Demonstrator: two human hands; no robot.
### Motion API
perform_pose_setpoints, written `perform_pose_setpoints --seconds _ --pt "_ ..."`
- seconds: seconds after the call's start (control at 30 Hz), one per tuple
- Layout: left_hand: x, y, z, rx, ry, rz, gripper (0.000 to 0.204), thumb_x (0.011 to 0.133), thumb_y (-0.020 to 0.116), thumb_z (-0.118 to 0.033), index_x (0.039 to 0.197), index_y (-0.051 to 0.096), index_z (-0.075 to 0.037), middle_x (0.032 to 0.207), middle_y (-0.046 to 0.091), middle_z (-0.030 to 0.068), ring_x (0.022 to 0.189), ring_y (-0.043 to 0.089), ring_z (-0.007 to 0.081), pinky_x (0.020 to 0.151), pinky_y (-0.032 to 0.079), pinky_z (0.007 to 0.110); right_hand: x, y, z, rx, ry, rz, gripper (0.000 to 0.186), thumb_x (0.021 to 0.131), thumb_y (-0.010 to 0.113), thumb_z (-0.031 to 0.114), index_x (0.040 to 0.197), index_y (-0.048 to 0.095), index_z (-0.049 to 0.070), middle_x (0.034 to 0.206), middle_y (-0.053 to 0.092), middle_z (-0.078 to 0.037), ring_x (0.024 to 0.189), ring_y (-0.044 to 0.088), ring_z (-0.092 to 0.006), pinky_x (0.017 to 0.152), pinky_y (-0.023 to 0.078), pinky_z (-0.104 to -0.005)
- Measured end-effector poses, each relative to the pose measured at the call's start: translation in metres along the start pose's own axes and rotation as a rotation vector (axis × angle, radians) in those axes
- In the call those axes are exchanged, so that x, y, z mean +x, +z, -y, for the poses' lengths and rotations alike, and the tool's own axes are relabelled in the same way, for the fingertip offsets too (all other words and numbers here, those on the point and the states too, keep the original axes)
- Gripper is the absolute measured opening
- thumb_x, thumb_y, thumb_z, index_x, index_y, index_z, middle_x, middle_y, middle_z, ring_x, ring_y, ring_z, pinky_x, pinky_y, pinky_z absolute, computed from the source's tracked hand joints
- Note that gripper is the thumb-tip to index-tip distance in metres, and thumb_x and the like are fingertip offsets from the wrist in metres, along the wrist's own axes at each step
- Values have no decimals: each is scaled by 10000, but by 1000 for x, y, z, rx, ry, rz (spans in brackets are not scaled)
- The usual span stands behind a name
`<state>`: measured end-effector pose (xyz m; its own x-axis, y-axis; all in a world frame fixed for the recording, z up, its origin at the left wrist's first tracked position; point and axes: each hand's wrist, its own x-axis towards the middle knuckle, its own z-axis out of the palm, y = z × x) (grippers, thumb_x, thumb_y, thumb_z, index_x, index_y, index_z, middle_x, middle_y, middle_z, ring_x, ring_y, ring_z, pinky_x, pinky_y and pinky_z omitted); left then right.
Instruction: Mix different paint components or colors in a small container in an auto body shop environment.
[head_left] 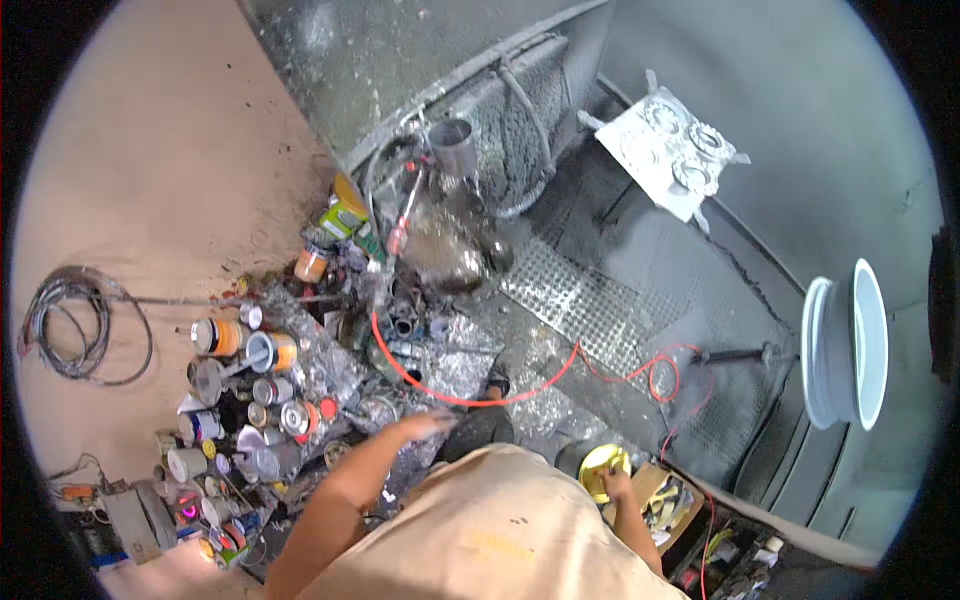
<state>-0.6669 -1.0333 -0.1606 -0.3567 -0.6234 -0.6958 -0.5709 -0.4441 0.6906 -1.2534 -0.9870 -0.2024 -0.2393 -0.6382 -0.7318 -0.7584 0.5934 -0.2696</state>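
Observation:
My left hand (428, 425) is held out in front of my body with its fingers stretched, a little blurred by motion. Nothing shows in it, and it hangs over the cluttered floor near my foot. At my right side, my right hand (614, 484) curls over the rim of a round dark can with a yellow inside (599, 461). Its fingertips reach into the yellow opening, and what lies under them is hidden. A red hose (470, 401) curves across the floor ahead of my feet.
Many paint cans (272, 352) crowd the floor at left, beside a coiled hose (95, 325). A metal cup (453, 147) stands ahead. At right are a wheel rim (843, 345), a stand with grey-coated round parts (655, 140) and a cardboard box (682, 520). A perforated mat (570, 300) covers part of the floor.

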Motion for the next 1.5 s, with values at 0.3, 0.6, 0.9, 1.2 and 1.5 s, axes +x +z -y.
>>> perform_pose_setpoints --seconds 0.3,0.6,0.9,1.2,1.5 --pt "58 -66 -85 -503 -635 444 998 810 336 -877 1549 279 -209 1462 482 172 1169 568 436 903 471 638 51 -17 -48 -173 -87 100 537 872 699 450 1122 646 -22 880 725 -156 818 696 -224 678 538 -379" --pt "110 -67 -32 -674 -567 391 1080 773 607 -773 1527 305 -60 1495 345 335 1235 503 515 870 501 667 43 -129 191 12 33 151 527 848 740 422 1130 638 -12 916 707 -141 802 656 -248 730 501 -373" --pt "78 -60 -73 -829 -334 50 483 941 567 -478 1275 631 -136 1182 680 84 968 648 234 858 510 466 134 -156 274 -185 -324 187 405 876 713 339 1130 693 24 1043 728 -124 914 678 -198 806 519 -339" --pt "52 40 -95 -30 101 -610 313 911 526 -265 903 703 -7 821 679 221 747 672 352 683 516 457 181 -133 291 -384 -811 681 369 893 641 314 1146 708 54 1090 724 -133 1041 672 -272 880 505 -359" --pt "-8 318 -61 -1185 -220 -913 509 883 648 -400 1313 609 -130 1168 689 104 996 644 283 761 517 469 105 -67 261 -1218 -911 974 362 896 632 310 1131 712 48 1081 725 -138 1025 676 -277 868 509 -367"
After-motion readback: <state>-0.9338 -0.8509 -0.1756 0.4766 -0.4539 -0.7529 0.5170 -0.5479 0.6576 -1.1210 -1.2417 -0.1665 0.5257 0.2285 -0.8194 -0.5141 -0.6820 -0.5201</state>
